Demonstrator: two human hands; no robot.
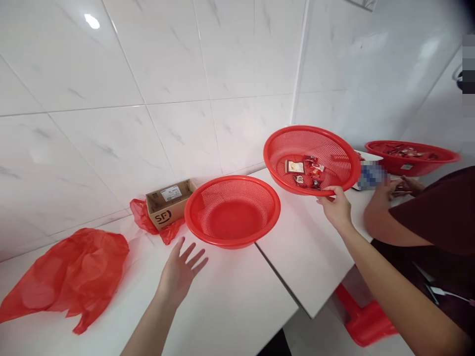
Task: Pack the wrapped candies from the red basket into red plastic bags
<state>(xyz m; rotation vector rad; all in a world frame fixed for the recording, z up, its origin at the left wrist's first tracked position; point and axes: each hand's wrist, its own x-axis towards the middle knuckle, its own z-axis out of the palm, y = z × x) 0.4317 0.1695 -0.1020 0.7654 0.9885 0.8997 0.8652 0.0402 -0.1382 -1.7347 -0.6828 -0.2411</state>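
My right hand grips the near rim of a red mesh basket and holds it tilted up off the white table. Several small snack packets lie inside that basket. My left hand hovers over the table with fingers spread and nothing in it, just short of a second red mesh basket, which stands empty on the table.
A small cardboard box sits on red plastic against the tiled wall. A crumpled red plastic bag lies at the left. Another person's arm rests at the right beside a third red basket with packets. A red stool stands below.
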